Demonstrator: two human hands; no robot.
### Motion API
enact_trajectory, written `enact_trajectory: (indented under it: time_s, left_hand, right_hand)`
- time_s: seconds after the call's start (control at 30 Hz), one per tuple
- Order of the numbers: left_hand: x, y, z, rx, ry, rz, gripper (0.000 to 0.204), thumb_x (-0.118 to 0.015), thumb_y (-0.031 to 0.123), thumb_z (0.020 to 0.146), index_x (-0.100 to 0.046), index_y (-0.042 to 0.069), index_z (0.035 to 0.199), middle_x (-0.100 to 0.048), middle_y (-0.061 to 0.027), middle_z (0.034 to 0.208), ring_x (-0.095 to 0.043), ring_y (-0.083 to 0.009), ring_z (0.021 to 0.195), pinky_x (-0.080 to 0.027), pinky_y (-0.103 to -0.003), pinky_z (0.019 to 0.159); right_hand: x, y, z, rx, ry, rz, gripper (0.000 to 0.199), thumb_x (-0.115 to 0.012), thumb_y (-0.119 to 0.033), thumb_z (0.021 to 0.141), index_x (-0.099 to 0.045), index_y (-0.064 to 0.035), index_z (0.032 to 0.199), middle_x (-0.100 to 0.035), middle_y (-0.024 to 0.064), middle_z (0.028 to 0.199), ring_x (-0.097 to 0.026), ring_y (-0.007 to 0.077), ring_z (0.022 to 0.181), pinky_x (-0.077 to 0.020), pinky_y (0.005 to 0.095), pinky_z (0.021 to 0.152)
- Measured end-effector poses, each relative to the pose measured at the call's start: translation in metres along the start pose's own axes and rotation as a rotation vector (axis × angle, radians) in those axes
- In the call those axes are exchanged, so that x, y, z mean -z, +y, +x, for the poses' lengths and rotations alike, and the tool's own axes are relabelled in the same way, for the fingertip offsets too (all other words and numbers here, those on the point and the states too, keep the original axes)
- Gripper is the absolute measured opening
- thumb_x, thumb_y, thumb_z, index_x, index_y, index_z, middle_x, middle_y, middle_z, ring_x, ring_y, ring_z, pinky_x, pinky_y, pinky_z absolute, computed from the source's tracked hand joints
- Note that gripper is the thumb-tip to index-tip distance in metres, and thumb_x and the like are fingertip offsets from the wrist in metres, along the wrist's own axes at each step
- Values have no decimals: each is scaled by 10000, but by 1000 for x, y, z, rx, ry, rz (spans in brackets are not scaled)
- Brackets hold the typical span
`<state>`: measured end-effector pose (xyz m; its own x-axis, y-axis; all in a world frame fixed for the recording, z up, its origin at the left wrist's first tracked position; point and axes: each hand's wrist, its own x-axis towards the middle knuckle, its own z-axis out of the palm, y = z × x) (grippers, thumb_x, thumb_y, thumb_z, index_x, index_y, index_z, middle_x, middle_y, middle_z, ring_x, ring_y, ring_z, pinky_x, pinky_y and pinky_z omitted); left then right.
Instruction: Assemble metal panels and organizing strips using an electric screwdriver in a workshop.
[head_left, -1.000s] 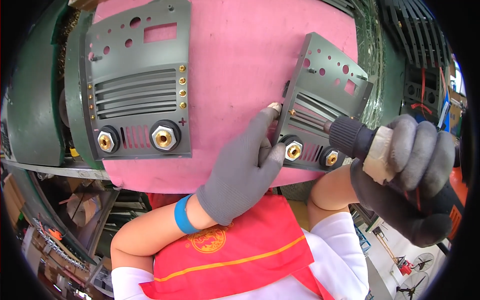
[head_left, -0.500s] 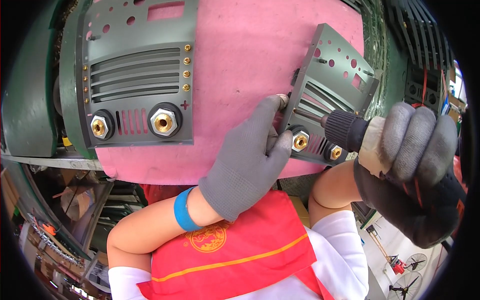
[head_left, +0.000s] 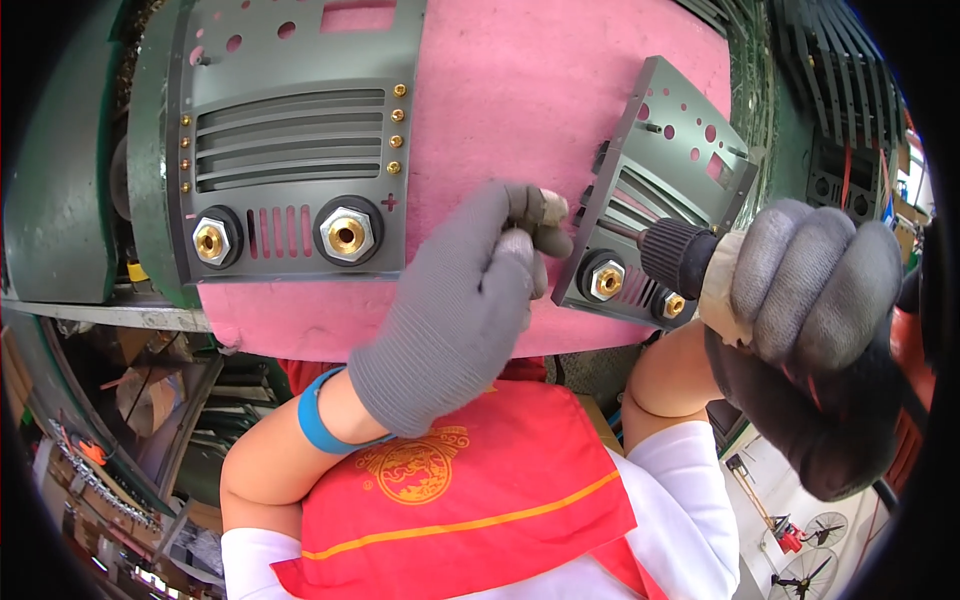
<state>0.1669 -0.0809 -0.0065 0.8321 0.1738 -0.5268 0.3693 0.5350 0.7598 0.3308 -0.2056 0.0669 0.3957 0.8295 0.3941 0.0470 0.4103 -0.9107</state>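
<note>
My right hand (head_left: 815, 285), in a grey glove, wraps round a black power screwdriver (head_left: 675, 252). Its bit points left, to the left edge of a tilted grey metal front panel (head_left: 672, 165) with louvred slots and two brass sockets in hex nuts. Whether the bit touches a screw there is too small to tell. Just left of that panel, my gloved left hand (head_left: 450, 300) is off it, its fingers curled in and pressed together. Anything between those fingertips is hidden.
A second grey panel (head_left: 290, 150) with brass screws and two brass sockets lies at the left on the pink mat (head_left: 490, 110). Dark metal sheets stand stacked at the far right (head_left: 845, 85). A green metal part (head_left: 60, 160) is at the far left.
My left hand has let go of the tilted panel's left edge and drawn back left, its fingers curling in. The screwdriver stays at the panel's edge. The whole view has shifted slightly.
</note>
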Motion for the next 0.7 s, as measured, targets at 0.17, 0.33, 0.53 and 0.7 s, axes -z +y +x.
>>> enact_trajectory:
  time_s: [0.17, 0.33, 0.53, 0.7]
  left_hand:
    - [0, 16, 9, 47, 1, -152, 353, -457, 237, 1071, -549, -12, 1304, -661, -88, 992, -427, -52, 627, -377, -212, 518]
    - [-2, 23, 19, 172, -125, -217, 513, -439, 503, 1063, -652, 37, 1089, -576, 4, 736, -331, -44, 519, -268, -213, 467]
    - [-9, 19, 19, 253, -147, -288, 637, -380, 636, 1038, -669, 69, 1006, -415, 49, 596, -288, -46, 488, -222, -226, 448]
    - [-8, 14, 16, 296, -175, -384, 611, -384, 616, 1045, -662, 73, 1027, -396, 62, 620, -255, -46, 482, -220, -220, 437]
  right_hand:
    - [0, -34, 12, -360, -25, -380, 431, -789, -321, 806, -581, -94, 1108, -566, -14, 863, -581, 72, 734, -461, 202, 622]
    - [-2, -115, 9, -986, -5, -962, 418, -760, -210, 863, -571, -19, 1183, -611, -14, 903, -633, 43, 752, -503, 169, 665]
    - [-20, -148, 5, -1244, -19, -1503, 430, -773, -191, 884, -576, 14, 1208, -615, -28, 879, -626, 12, 688, -491, 132, 627]
    - [-19, -122, -2, -1015, 53, -1377, 418, -771, -237, 878, -564, 1, 1152, -587, -25, 861, -584, 22, 662, -462, 147, 609]
